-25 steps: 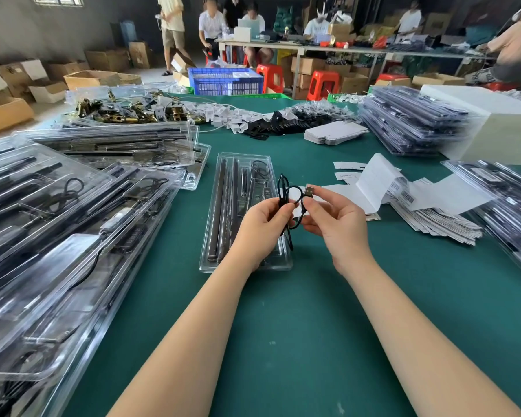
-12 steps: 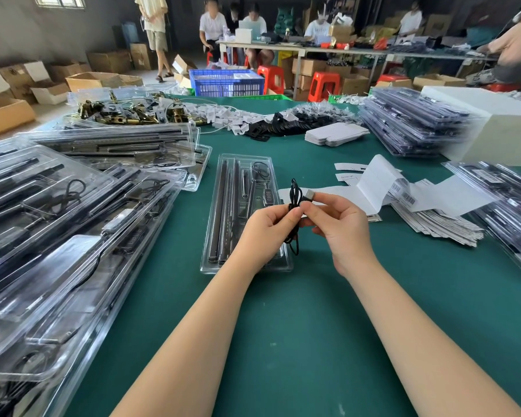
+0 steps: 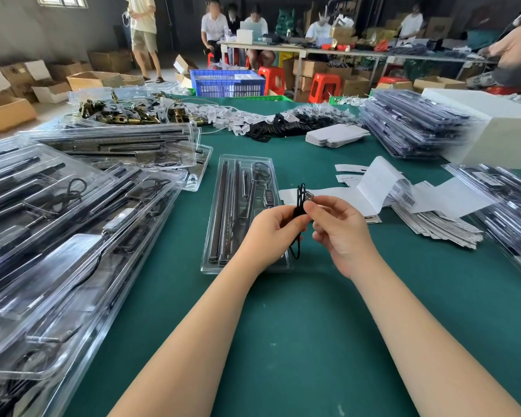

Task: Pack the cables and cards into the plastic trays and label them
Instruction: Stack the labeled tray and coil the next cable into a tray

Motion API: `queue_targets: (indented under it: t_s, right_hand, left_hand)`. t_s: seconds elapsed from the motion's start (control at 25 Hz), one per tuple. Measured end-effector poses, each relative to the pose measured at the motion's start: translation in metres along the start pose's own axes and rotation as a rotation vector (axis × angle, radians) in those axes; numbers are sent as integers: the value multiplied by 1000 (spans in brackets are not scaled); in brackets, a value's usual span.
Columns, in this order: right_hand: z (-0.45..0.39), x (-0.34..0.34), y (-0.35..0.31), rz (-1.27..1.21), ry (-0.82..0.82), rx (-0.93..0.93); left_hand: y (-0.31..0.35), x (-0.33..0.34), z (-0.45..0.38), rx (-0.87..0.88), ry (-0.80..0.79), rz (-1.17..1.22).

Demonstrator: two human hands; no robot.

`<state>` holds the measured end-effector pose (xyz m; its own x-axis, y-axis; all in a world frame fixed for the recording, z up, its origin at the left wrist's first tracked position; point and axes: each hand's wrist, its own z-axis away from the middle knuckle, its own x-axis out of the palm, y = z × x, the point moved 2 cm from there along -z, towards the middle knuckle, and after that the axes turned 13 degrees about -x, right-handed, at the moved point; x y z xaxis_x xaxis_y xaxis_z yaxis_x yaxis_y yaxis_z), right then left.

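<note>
A thin black cable, folded into a narrow bundle, stands upright above the near right corner of a clear plastic tray holding dark rods.

The left hand covers the near right corner of the clear tray, and both hands hide the middle of the black cable. Left of that tray, the tray stacks run off the frame edge. Right of it, print on the label sheets is too small to read.
</note>
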<state>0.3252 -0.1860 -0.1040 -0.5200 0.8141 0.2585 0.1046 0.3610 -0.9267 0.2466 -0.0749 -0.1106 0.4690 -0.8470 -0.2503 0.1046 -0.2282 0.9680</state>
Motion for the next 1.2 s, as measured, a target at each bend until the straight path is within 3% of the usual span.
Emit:
queue_targets:
  t_s: [0.16, 0.24, 0.36, 0.52, 0.64, 0.88, 1.04, 1.2]
  right_hand:
    - [0, 10, -3, 295, 49, -189]
    - [1, 13, -4, 335, 55, -196]
    - [2, 19, -8, 491, -104, -224]
    - [0, 21, -9, 548, -240, -105]
    - [-3, 18, -11, 593, -212, -132]
    - [0, 19, -6, 415, -139, -123]
    - [-16, 5, -21, 43, 117, -58]
    - [-26, -21, -29, -146, 245, 36]
  left_hand:
    - [8, 2, -2, -47, 47, -55]
    - [13, 3, 0, -23, 47, -112]
    - [18, 3, 2, 36, 63, -348]
    - [27, 6, 7, 83, 155, -667]
    - [35, 7, 10, 125, 166, -653]
    - [39, -13, 7, -16, -131, -414]
    - [26, -22, 6, -151, -186, -593]
    - [20, -14, 3, -53, -72, -591]
